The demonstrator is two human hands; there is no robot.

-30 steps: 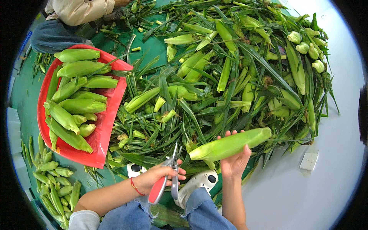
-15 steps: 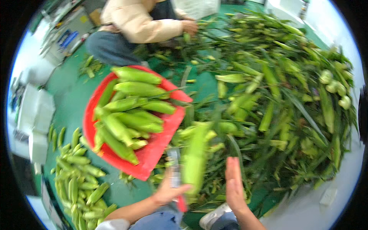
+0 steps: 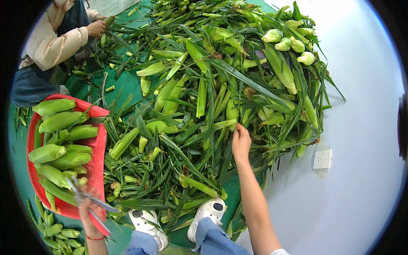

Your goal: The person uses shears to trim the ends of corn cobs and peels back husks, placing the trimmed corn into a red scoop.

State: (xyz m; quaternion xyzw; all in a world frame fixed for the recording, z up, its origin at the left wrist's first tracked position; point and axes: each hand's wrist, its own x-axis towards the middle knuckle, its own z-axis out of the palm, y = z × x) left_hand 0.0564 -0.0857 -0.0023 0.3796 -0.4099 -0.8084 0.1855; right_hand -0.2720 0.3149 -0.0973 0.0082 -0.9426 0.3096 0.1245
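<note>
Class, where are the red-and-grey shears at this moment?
In the head view's lower left, the shears are in the left hand, overlapping the near corner of the red tray.

Left bare hand [image 3: 90,204]: low and out to the left, blurred, curled in a grip.
Left wrist [image 3: 94,233]: upright below it, ringed by a thin red cord bracelet [image 3: 96,238].
Right bare hand [image 3: 241,144]: farther forward than the left, bent at the knuckles.
Right bare forearm [image 3: 254,195]: extended, slanting slightly leftward.
</note>
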